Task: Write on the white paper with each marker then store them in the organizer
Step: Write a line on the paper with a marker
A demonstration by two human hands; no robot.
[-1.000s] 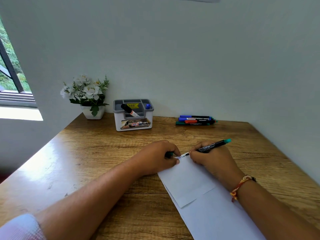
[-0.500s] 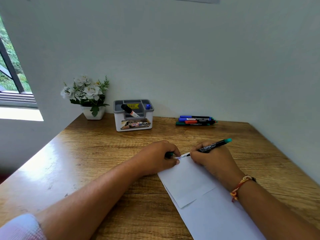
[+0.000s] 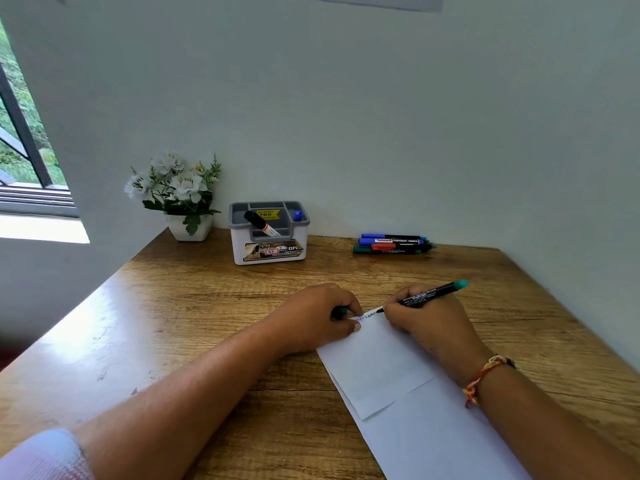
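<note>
At the far left of a wooden desk, a potted white flower stands beside the organizer, which holds a black marker and a blue marker. At centre, the left hand pins the top edge of the white paper, its fingers curled around a green cap. The right hand grips a green marker, tip on the paper's top edge beside small handwriting, while spare markers lie against the back wall.
</note>
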